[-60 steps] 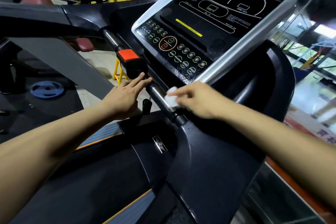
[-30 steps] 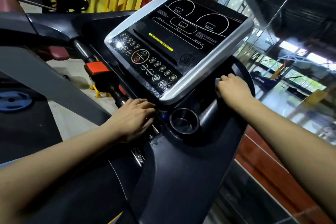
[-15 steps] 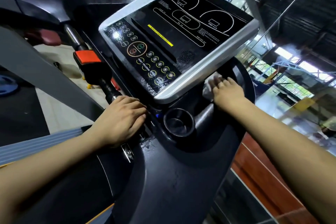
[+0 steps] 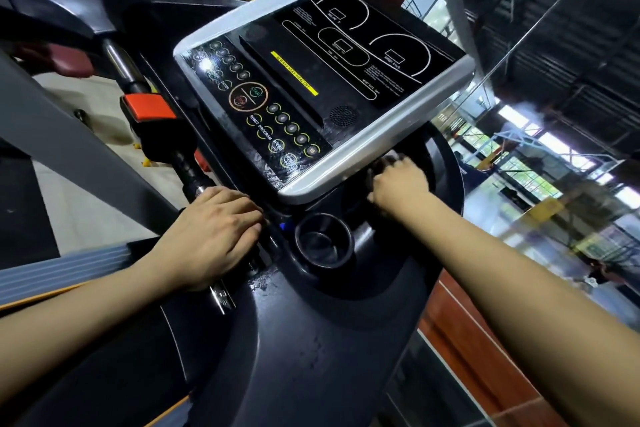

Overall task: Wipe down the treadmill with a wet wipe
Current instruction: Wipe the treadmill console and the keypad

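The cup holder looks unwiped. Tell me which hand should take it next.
Right. The right hand is working beside the silver console edge with a sliver of white wipe at its fingertips, just beyond the cup holder. The left hand rests on the handlebar, apparently bare.

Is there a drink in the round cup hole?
Empty. The round black cup holder shows only its bare shiny bottom, with no bottle or cup inside.

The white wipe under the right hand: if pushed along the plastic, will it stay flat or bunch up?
The wipe is probably floppy: it shows crumpled beyond the right hand. It likely bunches unless pressed flat. Wet streaks by the cup holder suggest easy sliding.
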Tool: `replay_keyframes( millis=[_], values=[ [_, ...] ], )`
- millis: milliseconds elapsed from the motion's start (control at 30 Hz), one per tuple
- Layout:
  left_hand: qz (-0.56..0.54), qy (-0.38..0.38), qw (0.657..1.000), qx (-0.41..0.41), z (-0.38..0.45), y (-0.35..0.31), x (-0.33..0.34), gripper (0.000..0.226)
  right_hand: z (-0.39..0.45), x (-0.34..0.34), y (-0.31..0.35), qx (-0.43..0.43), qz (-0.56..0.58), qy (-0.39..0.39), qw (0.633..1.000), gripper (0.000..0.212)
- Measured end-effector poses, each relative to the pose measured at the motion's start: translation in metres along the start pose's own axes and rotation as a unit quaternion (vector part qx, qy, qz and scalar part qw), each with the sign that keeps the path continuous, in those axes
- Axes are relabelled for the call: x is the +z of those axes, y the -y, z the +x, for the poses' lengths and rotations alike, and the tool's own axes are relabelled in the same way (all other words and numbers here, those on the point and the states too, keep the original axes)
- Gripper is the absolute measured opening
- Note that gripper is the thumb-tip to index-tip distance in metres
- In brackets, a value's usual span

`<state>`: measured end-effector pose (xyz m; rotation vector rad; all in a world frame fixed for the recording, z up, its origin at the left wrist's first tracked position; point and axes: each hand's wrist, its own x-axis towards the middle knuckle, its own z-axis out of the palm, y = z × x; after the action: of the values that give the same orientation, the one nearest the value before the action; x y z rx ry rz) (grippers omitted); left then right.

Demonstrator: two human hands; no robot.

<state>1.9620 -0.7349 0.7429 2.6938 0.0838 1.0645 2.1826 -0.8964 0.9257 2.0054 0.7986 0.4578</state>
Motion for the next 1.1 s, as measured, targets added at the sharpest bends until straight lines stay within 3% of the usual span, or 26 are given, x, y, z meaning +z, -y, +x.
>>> replay_keyframes(
  millis=[133,300,367,467,567,633,700,733,800,833,933,1100],
  values=[
    [-0.004,0.002,1.000,-0.003,0.001,0.000,-0.001,0.048,-0.022,-0.005,0.026,-0.112,0.080,0.044,0.990,0.035],
    [-0.014,0.007,1.000,-0.006,0.001,0.000,-0.001,0.046,-0.038,-0.016,-0.023,-0.067,0.006,0.084,0.994,0.040],
    [-0.015,0.004,1.000,-0.008,0.000,-0.001,-0.001,0.045,-0.045,-0.018,-0.026,-0.094,-0.016,0.112,0.989,0.043],
    [-0.020,0.003,1.000,-0.011,-0.001,-0.001,-0.002,0.047,-0.068,-0.027,0.015,-0.249,-0.046,0.241,0.937,0.041],
    [-0.020,0.006,1.000,-0.009,0.000,-0.001,-0.002,0.047,-0.087,-0.025,0.040,-0.308,-0.025,0.300,0.903,0.046],
    [-0.022,0.002,1.000,-0.011,-0.001,-0.002,-0.002,0.048,-0.082,-0.023,0.034,-0.289,-0.055,0.325,0.899,0.044],
    [-0.022,0.000,1.000,-0.011,-0.001,-0.002,-0.002,0.048,-0.062,-0.026,0.020,-0.201,-0.076,0.290,0.933,0.041],
    [-0.021,-0.001,1.000,-0.010,0.000,-0.002,-0.003,0.047,-0.052,-0.029,0.012,-0.137,-0.081,0.262,0.952,0.049],
    [-0.019,-0.006,1.000,-0.007,0.000,-0.002,-0.003,0.046,-0.040,-0.025,0.003,-0.113,-0.056,0.242,0.962,0.069],
    [-0.018,-0.008,1.000,-0.006,0.000,-0.003,-0.003,0.046,-0.041,-0.022,0.003,-0.132,-0.032,0.253,0.958,0.066],
    [-0.026,-0.009,1.000,-0.005,-0.001,-0.004,-0.003,0.045,-0.075,-0.026,0.023,-0.230,0.119,0.297,0.919,0.028],
    [-0.042,-0.019,0.999,-0.025,-0.001,-0.008,-0.004,0.036,-0.098,-0.039,0.046,-0.293,0.379,0.255,0.840,0.021]
  ],
)
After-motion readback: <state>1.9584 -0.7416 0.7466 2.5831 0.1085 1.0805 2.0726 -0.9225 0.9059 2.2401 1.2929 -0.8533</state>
